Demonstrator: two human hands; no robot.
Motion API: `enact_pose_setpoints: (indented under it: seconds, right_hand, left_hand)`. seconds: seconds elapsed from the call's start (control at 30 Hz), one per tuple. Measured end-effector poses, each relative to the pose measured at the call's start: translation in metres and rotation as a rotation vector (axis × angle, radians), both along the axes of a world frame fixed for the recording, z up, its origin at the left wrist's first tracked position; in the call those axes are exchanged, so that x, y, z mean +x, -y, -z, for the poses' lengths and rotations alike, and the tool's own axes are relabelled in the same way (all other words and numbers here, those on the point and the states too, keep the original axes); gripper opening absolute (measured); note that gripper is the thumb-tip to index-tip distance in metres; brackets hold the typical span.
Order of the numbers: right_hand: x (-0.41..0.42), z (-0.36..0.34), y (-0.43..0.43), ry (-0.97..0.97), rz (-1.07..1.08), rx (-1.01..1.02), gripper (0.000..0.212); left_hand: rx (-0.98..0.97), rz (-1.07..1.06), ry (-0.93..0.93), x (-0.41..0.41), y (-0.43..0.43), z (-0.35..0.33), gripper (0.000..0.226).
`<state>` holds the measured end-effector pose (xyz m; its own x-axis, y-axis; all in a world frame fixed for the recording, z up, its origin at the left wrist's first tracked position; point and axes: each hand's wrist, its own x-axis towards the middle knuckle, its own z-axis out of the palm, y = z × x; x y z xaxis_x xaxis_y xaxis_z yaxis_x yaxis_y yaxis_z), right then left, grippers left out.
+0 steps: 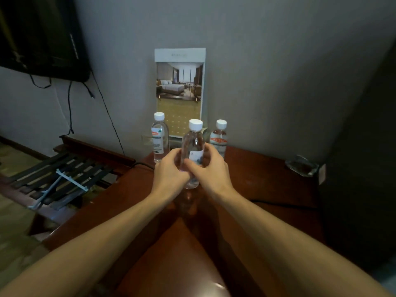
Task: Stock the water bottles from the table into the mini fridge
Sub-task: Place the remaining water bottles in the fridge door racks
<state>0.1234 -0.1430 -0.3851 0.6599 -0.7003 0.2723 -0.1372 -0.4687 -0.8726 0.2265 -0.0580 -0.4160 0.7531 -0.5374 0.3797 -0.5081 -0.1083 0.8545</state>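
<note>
Upright, with white cap up and long axis vertical: middle water bottle (192,151), clasped from both sides; left hand (170,175) wrapped round its lower left, right hand (209,168) curled round its right, fingers over the label; base just above the dark wooden tabletop (267,174), toward its far edge; behind, near the wall, left bottle (159,138) and right bottle (219,138), both standing vertical, caps up; between them, leaning on the wall, a hotel card (179,86).

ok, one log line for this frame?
stage: pickup | left hand + right hand: both on middle bottle | two bottles standing behind | fridge: not in view
</note>
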Motion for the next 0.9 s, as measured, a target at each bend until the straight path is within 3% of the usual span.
enact_pose_setpoints:
  seconds: [0.27, 0.4, 0.9]
  right_hand:
    - [-0.141, -0.045, -0.065, 0.047, 0.142, -0.098, 0.053]
    - [-0.213, -0.056, -0.091, 0.023, 0.195, -0.174, 0.059]
    - [-0.485, -0.066, -0.152, 0.114, 0.497, -0.331, 0.062]
  left_hand:
    - [-0.072, 0.28, -0.007, -0.129, -0.063, -0.04, 0.049]
    - [-0.112, 0.354, 0.023, -0.197, -0.084, -0.042, 0.033]
    - [-0.1, 0.732, 0.182, -0.436, -0.077, -0.072, 0.054]
